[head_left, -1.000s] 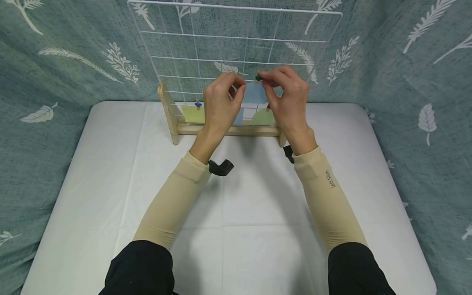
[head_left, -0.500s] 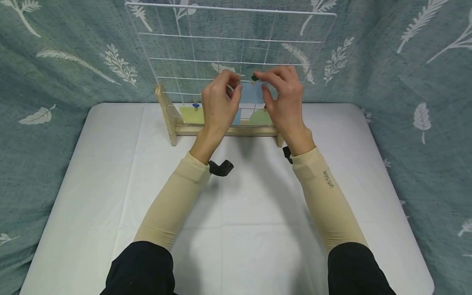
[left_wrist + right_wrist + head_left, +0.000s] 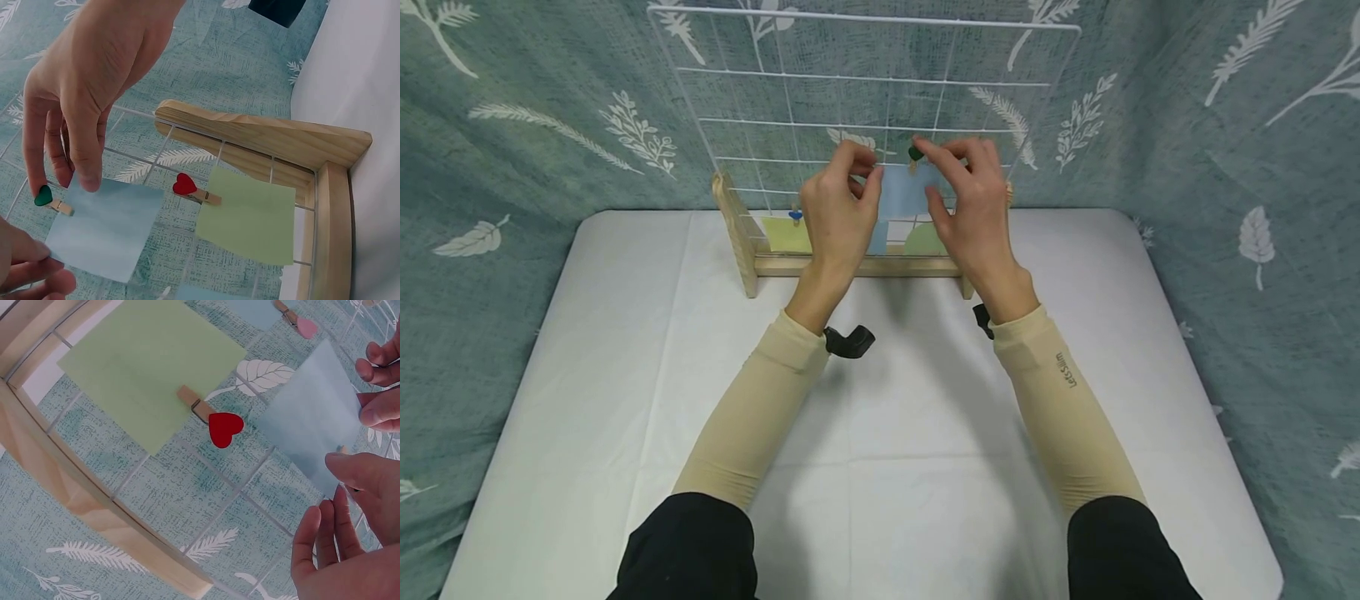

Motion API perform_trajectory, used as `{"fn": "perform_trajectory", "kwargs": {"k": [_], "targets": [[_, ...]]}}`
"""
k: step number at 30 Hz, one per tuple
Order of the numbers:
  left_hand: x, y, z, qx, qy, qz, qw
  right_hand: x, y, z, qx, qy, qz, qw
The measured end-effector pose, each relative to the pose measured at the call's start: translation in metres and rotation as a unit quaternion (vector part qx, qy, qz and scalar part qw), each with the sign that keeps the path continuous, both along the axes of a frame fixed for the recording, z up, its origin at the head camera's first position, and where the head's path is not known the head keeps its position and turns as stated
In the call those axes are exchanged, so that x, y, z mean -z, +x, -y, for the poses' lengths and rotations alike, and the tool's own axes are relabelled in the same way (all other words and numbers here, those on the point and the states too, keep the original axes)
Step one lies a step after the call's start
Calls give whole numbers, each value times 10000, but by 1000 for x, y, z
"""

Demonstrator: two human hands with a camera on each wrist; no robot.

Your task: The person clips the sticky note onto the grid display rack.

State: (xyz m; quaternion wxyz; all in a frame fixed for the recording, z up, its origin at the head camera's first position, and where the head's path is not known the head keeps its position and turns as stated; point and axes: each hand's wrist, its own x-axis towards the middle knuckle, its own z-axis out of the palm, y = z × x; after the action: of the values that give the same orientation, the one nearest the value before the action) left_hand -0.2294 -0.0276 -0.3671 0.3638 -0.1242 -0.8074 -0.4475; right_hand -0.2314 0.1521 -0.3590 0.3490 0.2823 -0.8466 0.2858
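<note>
A light blue paper note (image 3: pixel 904 193) lies against the white wire grid (image 3: pixel 865 77). My left hand (image 3: pixel 842 200) pinches one edge of it between thumb and fingertips, as the right wrist view also shows. At the note's upper edge sits a small wooden clothespin with a green heart (image 3: pixel 44 195). The index fingertip of my right hand (image 3: pixel 973 200) touches that heart, while the thumb lies near the note's corner, apart from the index finger. From the right wrist, the clothespin is mostly hidden behind the thumb of the right hand (image 3: pixel 362 519).
A wooden stand (image 3: pixel 880 267) bears the grid on a white-covered table (image 3: pixel 850 500). Lower on the grid hang a yellow note (image 3: pixel 786 236) with a blue clip (image 3: pixel 795 214) and a green note (image 3: pixel 150 369) with a red heart clothespin (image 3: pixel 225 428). A pink heart clothespin (image 3: pixel 306 327) holds another blue note.
My right thumb and index finger have spread farther apart at the green heart clothespin. My left hand keeps its pinch on the note. The head view has shifted slightly.
</note>
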Motion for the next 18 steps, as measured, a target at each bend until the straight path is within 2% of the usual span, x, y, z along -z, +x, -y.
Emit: {"fn": "perform_trajectory", "kwargs": {"k": [8, 18], "targets": [[4, -1, -1, 15, 275, -380, 9989, -1, 0, 2, 17, -11, 65, 10000], [9, 0, -2, 23, 331, -416, 9986, 2, 0, 4, 40, -117, 163, 9998]]}}
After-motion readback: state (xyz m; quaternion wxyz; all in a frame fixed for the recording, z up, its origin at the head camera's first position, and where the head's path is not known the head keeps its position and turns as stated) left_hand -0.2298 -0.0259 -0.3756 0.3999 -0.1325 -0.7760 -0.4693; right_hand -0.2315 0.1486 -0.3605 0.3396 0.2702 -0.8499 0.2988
